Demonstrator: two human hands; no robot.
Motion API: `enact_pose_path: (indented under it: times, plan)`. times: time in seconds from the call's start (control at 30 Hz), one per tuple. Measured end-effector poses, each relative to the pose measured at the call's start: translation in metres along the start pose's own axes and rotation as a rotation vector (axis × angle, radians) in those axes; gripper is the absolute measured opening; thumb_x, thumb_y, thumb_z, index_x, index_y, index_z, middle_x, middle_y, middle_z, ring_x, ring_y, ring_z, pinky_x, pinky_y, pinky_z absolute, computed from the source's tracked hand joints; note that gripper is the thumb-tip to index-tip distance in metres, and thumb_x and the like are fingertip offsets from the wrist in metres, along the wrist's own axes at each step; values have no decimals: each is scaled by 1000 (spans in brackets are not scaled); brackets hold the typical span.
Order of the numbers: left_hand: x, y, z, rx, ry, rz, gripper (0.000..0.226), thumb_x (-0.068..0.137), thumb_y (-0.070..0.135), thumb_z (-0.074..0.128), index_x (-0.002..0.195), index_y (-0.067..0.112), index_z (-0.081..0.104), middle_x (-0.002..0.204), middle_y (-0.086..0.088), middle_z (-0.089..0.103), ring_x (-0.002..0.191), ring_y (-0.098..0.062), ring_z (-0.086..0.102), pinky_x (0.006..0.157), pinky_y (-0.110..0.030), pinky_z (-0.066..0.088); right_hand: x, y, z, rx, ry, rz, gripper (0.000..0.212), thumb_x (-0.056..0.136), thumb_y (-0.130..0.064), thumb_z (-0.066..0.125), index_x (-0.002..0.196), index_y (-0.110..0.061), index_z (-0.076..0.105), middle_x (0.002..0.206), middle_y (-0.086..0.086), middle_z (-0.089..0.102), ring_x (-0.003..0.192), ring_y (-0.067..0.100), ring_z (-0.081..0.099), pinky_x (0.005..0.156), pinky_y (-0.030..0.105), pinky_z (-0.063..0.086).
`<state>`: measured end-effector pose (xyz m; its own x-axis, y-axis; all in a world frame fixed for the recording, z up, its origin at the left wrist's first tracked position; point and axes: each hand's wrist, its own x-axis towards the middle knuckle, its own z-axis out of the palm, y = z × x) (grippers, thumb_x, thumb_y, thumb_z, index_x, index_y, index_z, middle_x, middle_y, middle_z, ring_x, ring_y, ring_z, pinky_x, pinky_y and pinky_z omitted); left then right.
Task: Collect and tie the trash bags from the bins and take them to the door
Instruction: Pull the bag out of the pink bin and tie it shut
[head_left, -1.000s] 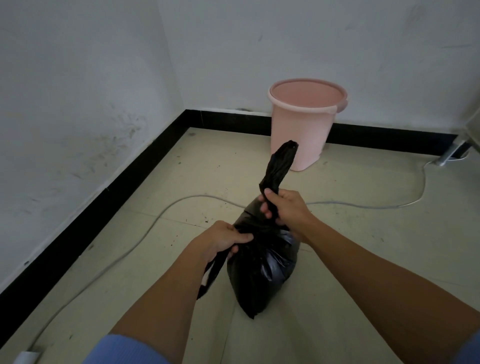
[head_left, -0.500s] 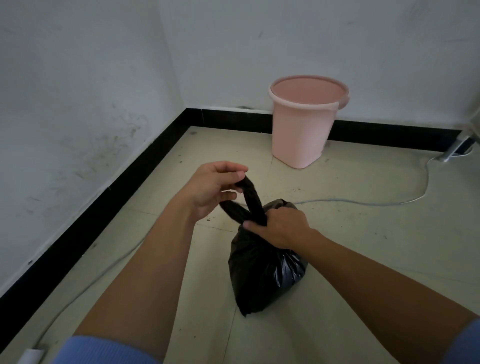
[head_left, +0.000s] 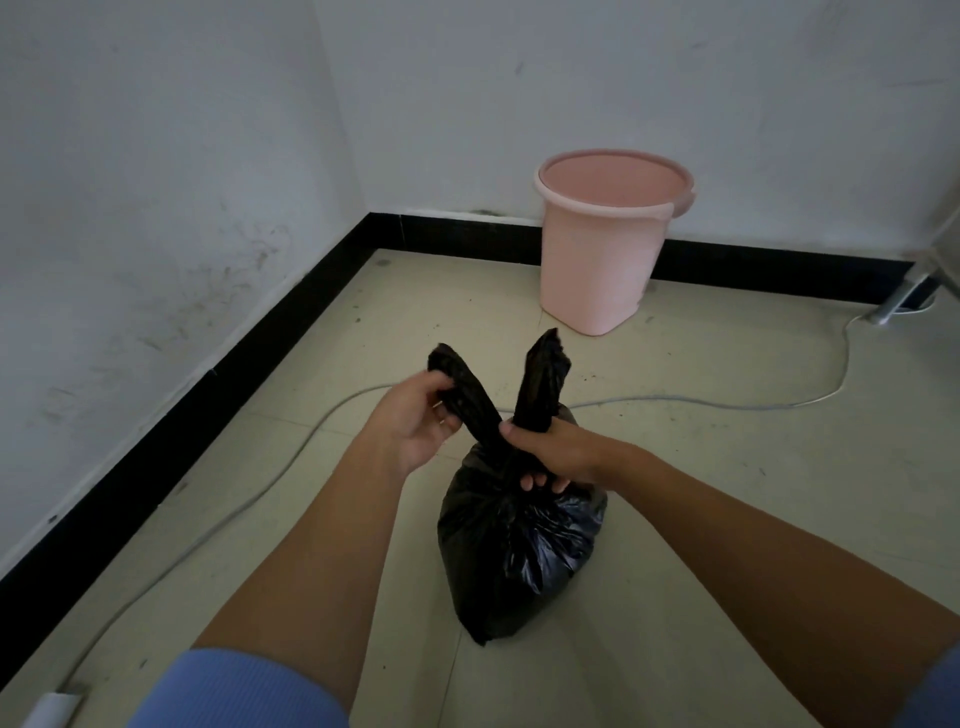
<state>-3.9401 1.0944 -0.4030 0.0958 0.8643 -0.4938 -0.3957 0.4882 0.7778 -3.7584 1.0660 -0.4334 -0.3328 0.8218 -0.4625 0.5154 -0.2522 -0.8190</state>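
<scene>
The right hand (head_left: 553, 452) is clenched around the gathered neck of a black trash bag (head_left: 519, 551), fingers curled down over the plastic so that their tips show on the near side of the neck. Out of the top of this fist rise two twisted tails of the bag's mouth, spreading apart in a V. The right tail (head_left: 543, 382) stands almost upright just above the fist and is free at its end. The left tail (head_left: 467, 395) slants up and away to the left, where the left hand (head_left: 415, 426) grasps it near its tip, thumb on top and fingers folded beneath, palm turned toward the camera.

Directly below the right fist hangs the full body of the bag, bulging and creased, its bottom resting on the pale tiled floor (head_left: 727, 519) and leaning slightly toward the person. Both forearms reach in from the near edge of the view, each ending in a light blue sleeve (head_left: 239, 691).

Beyond the grip, past the tips of the tails and a little to the right, a pink plastic bin (head_left: 602, 260) stands upright against the white wall (head_left: 571, 78), well apart from the bag; no liner shows at its rim. A thin grey cable (head_left: 727, 402) lies along the floor between the bag and the bin, curving off to the left past the left wrist and to the right toward a metal leg (head_left: 896, 304) at the wall. A black skirting board (head_left: 208, 395) runs along the foot of both walls, meeting in the corner to the far left of the hands.
</scene>
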Motion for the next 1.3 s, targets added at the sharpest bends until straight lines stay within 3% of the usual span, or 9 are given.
enact_pose_path:
  times: [0.17,0.3,0.47,0.67,0.8,0.9,1.07,1.2,1.3]
  plan:
    - [-1,-6,-16,-191,39,-6,24,87,-2,37,89,7,60,84,-8,56,76,-21,53,68,-29,46,-4,3,-23,458,99,162,30,100,-38,49,88,-12,52,59,2,55,53,14,46,47,24,38]
    - [-3,-30,-17,332,-165,-39,36,85,1,61,119,11,60,113,-8,68,101,-24,64,84,-31,51,-8,7,-28,726,3,225,24,98,-36,51,93,-14,61,69,0,65,64,12,53,58,25,44]
    - [-7,-42,-6,733,-197,20,17,82,7,71,99,8,72,95,-9,72,90,-23,69,91,-32,53,-11,4,-33,781,-98,180,32,91,-46,55,95,-15,65,79,0,67,73,12,57,62,25,44]
    - [-3,-35,-10,788,-132,62,13,85,5,66,95,0,73,87,-17,71,80,-25,67,81,-33,55,-16,1,-37,634,-145,108,15,77,-17,70,91,-11,67,75,4,64,66,11,60,48,19,43]
    - [-3,-28,-10,789,-157,42,7,85,4,66,81,5,71,71,-11,66,65,-21,62,67,-28,52,-8,-4,-35,192,211,24,10,74,1,76,75,-4,67,70,12,62,63,20,56,45,24,41]
    - [-5,-24,-4,816,-185,66,6,84,2,67,81,6,71,71,-11,66,67,-22,62,74,-32,54,0,-1,-28,-157,502,-79,27,80,-9,70,60,-10,52,65,11,55,62,23,52,49,27,36]
    - [-10,-20,13,870,-315,19,7,81,1,69,80,7,73,78,-12,71,76,-25,68,84,-36,56,5,12,-15,-787,726,-118,10,91,-17,47,82,-16,44,80,3,46,75,34,57,59,33,32]
    - [-9,-28,17,888,-332,8,7,80,-1,68,82,4,73,78,-11,70,77,-23,67,80,-28,55,3,18,-10,-771,812,-92,7,95,-16,45,89,-14,47,84,1,41,68,31,48,59,34,30]
    - [-6,-40,9,895,-173,30,9,80,-1,68,79,6,72,72,-7,67,71,-18,64,67,-21,52,12,20,-5,-217,657,47,23,92,-13,57,70,-12,49,71,6,51,63,25,47,61,41,46]
